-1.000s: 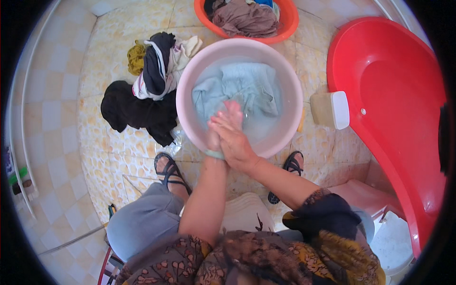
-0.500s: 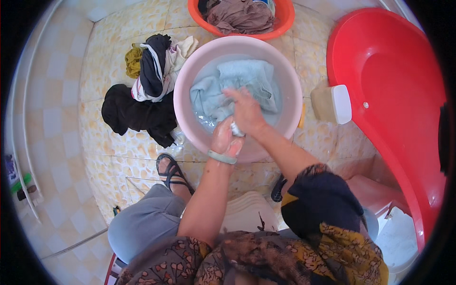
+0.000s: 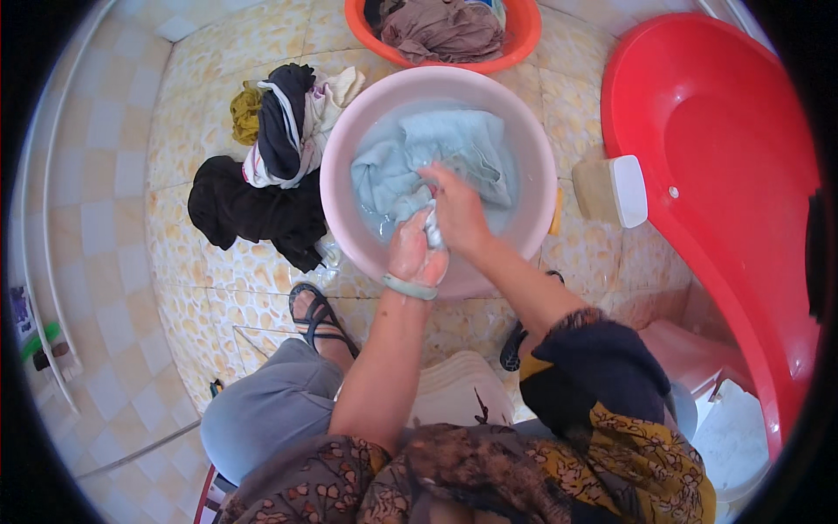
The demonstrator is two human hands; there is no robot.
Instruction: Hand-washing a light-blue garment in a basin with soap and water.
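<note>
A pale blue towel lies soaked and bunched in cloudy water inside a pink basin. Over the near side of the basin, my left hand is closed around a gathered, wet end of that towel, and a pale bangle circles the wrist. Just right of it, my right hand is closed on the towel too, its fingers bent over the fold and partly hidden. Both hands touch or nearly touch, and wet white cloth shows between them.
An orange tub with brown clothes stands beyond the basin. Dark, white and mustard clothes lie on the tiled floor at left. To the right are a container with a white lid and a big red tub.
My right hand has drawn in slightly and its spread fingers have closed on the towel. More of the towel is now gathered up toward my left hand, which has barely moved.
</note>
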